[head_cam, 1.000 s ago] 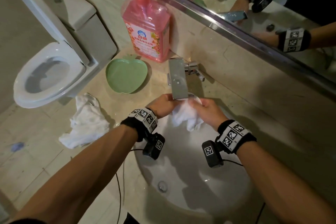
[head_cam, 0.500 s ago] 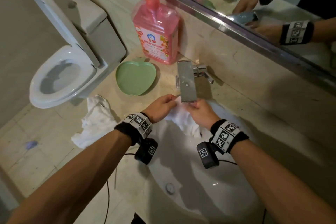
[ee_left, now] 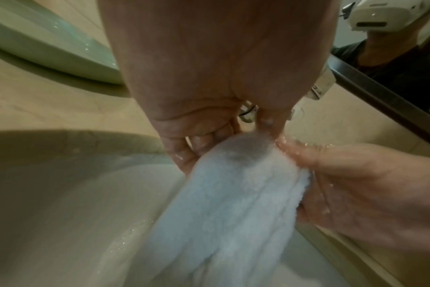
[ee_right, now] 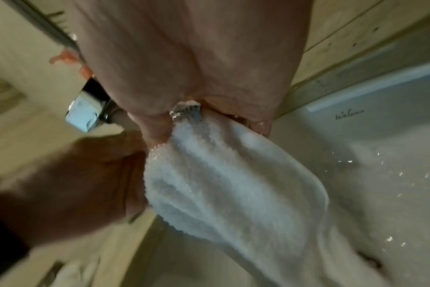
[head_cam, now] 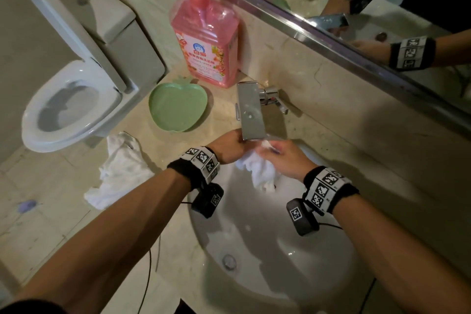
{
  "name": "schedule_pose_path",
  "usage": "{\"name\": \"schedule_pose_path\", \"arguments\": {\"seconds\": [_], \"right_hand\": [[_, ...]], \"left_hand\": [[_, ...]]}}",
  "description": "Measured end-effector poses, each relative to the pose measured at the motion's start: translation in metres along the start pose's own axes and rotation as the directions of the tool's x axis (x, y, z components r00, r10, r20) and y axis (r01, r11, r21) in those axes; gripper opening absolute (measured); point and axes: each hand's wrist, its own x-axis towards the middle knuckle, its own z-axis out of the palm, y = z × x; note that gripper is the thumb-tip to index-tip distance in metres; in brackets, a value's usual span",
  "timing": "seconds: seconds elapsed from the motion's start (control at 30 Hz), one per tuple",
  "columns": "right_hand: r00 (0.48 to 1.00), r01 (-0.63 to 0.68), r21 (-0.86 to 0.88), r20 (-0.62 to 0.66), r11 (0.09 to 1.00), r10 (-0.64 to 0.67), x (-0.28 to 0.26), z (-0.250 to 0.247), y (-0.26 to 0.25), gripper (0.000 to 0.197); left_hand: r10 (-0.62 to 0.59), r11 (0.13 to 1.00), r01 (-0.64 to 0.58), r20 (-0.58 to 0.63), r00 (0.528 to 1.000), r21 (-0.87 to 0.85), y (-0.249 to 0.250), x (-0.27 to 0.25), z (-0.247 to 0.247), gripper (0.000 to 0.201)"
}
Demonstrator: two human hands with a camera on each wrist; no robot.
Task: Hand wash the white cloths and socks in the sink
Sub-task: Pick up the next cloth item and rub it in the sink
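A wet white cloth [head_cam: 260,172] hangs between both hands under the chrome faucet [head_cam: 251,112], over the white sink [head_cam: 267,250]. My left hand [head_cam: 230,148] grips its left side and my right hand [head_cam: 277,158] grips its right side, fingers curled into the fabric. In the left wrist view the cloth [ee_left: 231,213] droops from my left hand's fingers [ee_left: 197,147], with the right hand [ee_left: 356,190] beside it. The right wrist view shows water running onto the cloth [ee_right: 233,190]. A second white cloth [head_cam: 119,171] lies crumpled on the counter to the left.
A pink soap pump bottle [head_cam: 206,46] stands against the wall behind a green apple-shaped dish [head_cam: 178,107]. The toilet [head_cam: 71,99] sits left of the counter. A mirror [head_cam: 356,7] runs along the back wall. The sink drain [head_cam: 229,261] is near the front.
Both hands have stayed under the faucet, working the cloth between them. The cloth hangs a little lower into the sink. The head view has shifted slightly.
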Motion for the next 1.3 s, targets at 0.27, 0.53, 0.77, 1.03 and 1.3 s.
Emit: {"name": "schedule_pose_path", "arguments": {"seconds": [0.27, 0.53, 0.77, 1.03, 1.3], "right_hand": [[0.996, -0.085, 0.245, 0.002, 0.966, 0.087, 0.012, -0.007, -0.005, 0.023], [0.999, 0.034, -0.016, -0.040, 0.999, -0.034, 0.011, 0.022, -0.025, 0.034], [0.980, -0.134, 0.317, -0.100, 0.939, 0.174, 0.002, -0.001, -0.020, 0.008], [0.996, -0.087, -0.005, -0.036, 0.996, 0.086, -0.003, -0.007, -0.009, 0.028], [0.995, -0.051, 0.273, -0.067, 0.961, 0.072, 0.004, -0.004, -0.024, 0.032]], "left_hand": [[-0.078, 0.984, 0.081, -0.024, 0.997, 0.159, -0.024, -0.011, -0.004, 0.023], [0.005, 0.980, 0.019, -0.117, 0.993, 0.199, -0.004, -0.015, -0.014, 0.031], [-0.119, 0.991, 0.120, -0.009, 0.993, 0.065, -0.015, -0.010, -0.007, 0.036], [0.042, 0.998, -0.037, -0.096, 0.994, 0.052, -0.004, -0.005, 0.003, 0.007], [-0.059, 0.997, 0.057, -0.039, 0.997, -0.049, -0.015, -0.012, -0.010, 0.028]]}}
